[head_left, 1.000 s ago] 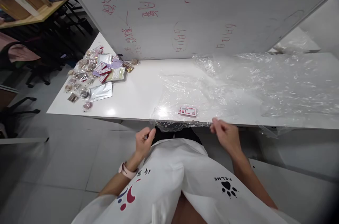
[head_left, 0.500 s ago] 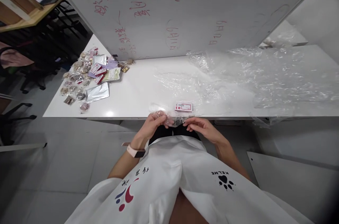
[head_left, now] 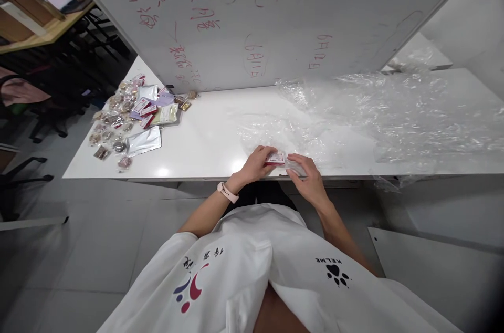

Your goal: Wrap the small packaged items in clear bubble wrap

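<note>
A small white and red box (head_left: pixel 275 158) is near the table's front edge, with the fingers of my left hand (head_left: pixel 258 165) closed around its left end. Just to its right, my right hand (head_left: pixel 309 178) grips a crumpled piece of clear plastic (head_left: pixel 296 168) between thumb and fingers. This plastic comes close to the box's right end; whether the two touch I cannot tell. Behind both hands, a thin clear plastic sheet (head_left: pixel 271 131) lies on the white table (head_left: pixel 208 138).
Small wrapped packets (head_left: pixel 114 112), a silver pouch (head_left: pixel 144 141), a light green pouch (head_left: pixel 167 113) and red-white boxes (head_left: pixel 148 111) are heaped at the table's left end. Clear plastic wrap (head_left: pixel 417 117) covers the right side. A whiteboard (head_left: pixel 291 12) stands along the back.
My left hand has moved right and taken hold of the small box. The clear plastic held between my hands at the table edge is now in my right hand, over the table.
</note>
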Demonstrator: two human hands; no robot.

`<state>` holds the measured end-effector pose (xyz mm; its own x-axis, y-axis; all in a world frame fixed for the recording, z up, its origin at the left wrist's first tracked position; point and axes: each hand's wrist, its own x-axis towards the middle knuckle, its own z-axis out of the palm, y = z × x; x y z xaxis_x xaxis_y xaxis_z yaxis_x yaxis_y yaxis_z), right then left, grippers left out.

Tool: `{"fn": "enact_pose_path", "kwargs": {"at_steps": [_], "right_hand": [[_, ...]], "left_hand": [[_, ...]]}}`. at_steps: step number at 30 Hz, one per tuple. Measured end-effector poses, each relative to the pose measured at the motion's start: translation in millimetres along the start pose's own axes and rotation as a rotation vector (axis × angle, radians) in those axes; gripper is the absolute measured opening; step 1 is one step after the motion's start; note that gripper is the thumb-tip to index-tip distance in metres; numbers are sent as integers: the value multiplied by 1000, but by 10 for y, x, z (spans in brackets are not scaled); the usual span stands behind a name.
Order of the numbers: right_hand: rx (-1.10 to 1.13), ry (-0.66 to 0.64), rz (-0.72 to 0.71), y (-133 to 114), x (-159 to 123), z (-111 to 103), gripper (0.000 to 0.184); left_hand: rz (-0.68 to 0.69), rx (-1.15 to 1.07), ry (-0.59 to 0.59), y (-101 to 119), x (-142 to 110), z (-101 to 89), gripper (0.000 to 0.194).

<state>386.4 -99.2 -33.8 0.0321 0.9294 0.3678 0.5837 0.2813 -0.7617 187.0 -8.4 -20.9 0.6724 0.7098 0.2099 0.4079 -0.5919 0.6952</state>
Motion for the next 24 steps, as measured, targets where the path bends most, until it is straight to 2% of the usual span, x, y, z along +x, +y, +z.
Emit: {"fn": "enact_pose_path", "kwargs": {"at_steps": [3,6,9,11,13,15,19,21,24], "right_hand": [[-83,-89,-88,-10,-37,42,43],[-104,-92,-76,6,-16,115,38],[-82,-60,22,1,82,208,30],[-73,-66,152,-22,190,271,31],[-94,-79,280,-51,305,323,33],[-133,-70,301,-78,392,357,33],[-186,-75,160,-127,398,353,34],[-175,-135,162,-164,334,318,34],[-145,-211,167,-236,236,249,35]], "left_hand": [[12,-25,41,40,-98,-2,27],[-48,-4,92,74,-209,-25,22],[-209,75,120,94,-271,-20,28],[-301,139,178,108,-267,-1,34],[-314,237,274,116,-243,21,38],[-227,320,319,108,-237,39,30],[-28,286,168,43,-360,57,30],[-21,245,133,24,-450,39,32],[-92,209,129,41,-497,-51,31]]}}
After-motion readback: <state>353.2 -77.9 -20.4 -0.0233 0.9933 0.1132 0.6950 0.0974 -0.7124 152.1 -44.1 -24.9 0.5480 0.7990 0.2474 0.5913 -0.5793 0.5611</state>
